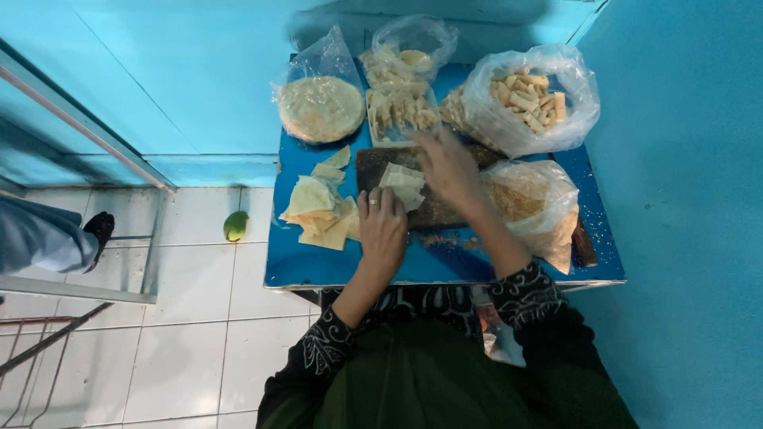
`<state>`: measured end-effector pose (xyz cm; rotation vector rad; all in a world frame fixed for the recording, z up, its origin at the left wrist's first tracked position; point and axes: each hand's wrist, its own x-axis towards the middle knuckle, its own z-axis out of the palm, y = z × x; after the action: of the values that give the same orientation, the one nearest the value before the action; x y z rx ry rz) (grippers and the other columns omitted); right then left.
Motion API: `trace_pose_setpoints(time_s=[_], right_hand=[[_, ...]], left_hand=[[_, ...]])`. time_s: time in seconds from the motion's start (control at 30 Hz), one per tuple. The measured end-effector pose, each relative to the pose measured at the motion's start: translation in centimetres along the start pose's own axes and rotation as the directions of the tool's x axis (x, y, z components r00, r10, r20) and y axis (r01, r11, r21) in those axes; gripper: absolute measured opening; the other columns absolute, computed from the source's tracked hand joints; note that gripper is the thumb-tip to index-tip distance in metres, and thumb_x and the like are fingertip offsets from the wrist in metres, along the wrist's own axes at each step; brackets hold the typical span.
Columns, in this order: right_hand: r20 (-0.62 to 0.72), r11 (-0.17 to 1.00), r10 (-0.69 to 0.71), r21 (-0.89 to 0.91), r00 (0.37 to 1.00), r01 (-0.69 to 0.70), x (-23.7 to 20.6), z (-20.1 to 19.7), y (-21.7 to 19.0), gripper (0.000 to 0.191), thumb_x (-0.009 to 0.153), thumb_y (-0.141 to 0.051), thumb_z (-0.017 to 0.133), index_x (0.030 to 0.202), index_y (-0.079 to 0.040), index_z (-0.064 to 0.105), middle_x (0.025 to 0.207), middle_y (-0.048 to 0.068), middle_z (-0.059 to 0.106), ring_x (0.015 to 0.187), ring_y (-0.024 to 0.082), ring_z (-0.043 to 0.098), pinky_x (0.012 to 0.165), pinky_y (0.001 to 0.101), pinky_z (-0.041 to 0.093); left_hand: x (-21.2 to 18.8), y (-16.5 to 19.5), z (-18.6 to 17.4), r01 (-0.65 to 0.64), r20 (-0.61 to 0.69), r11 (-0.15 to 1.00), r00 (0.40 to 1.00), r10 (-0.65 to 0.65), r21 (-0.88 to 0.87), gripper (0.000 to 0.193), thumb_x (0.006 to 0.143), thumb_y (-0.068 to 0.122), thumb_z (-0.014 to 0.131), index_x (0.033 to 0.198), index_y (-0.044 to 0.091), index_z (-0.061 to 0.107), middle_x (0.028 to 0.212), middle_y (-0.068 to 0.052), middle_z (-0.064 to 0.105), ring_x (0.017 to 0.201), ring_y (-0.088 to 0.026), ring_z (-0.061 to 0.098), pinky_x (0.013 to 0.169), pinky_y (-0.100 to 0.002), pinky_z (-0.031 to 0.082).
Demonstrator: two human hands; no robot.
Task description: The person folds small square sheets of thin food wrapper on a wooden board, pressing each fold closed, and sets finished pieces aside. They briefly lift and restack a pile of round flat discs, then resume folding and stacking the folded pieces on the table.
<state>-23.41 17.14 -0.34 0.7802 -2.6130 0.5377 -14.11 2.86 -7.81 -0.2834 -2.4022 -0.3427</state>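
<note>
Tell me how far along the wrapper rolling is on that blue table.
Done: finished rolls fill a plastic bag, with more in a clear container. In hand: the left hand and right hand work a small stack of wrapper pieces on the dark cutting board. Left: a pile of cut wrappers and a bagged stack of round wrappers.

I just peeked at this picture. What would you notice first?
First, the bright blue table against the blue wall, crowded with clear bags: rolled snacks at the back right, round flat wrappers at the back left. In the middle, the left hand and right hand touch pale cut wrappers on a dark board.
</note>
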Motion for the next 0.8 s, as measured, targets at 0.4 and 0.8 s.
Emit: trace_pose_setpoints(time_s=[0.4,0.8], right_hand=[[0.178,0.862,-0.043,-0.491,0.983,0.126,7.9,6.0,4.9,0.055,0.081,-0.006,0.076,0.133,-0.024,0.068,0.126,0.017,0.043,0.114,0.041,0.041,0.082,0.0572,0.045],[0.345,0.825,0.074,-0.548,0.936,0.137,9.6,5.1,4.8,0.010,0.081,-0.015,0.078,0.089,-0.010,0.080,0.136,0.013,0.045,0.130,0.035,0.038,0.094,0.0560,0.040]], left_hand=[[-0.6,-0.1,0.3,-0.034,-0.016,0.999,0.999,0.035,0.038,0.028,0.085,0.010,0.059,0.106,-0.005,0.071,0.116,-0.016,0.063,0.120,-0.031,0.058,0.114,-0.061,0.037],[-0.7,-0.1,0.8,-0.016,0.018,0.998,1.000,0.015,0.061,0.027,0.086,0.007,0.061,0.109,-0.003,0.072,0.117,-0.016,0.065,0.123,-0.030,0.060,0.115,-0.064,0.034]])
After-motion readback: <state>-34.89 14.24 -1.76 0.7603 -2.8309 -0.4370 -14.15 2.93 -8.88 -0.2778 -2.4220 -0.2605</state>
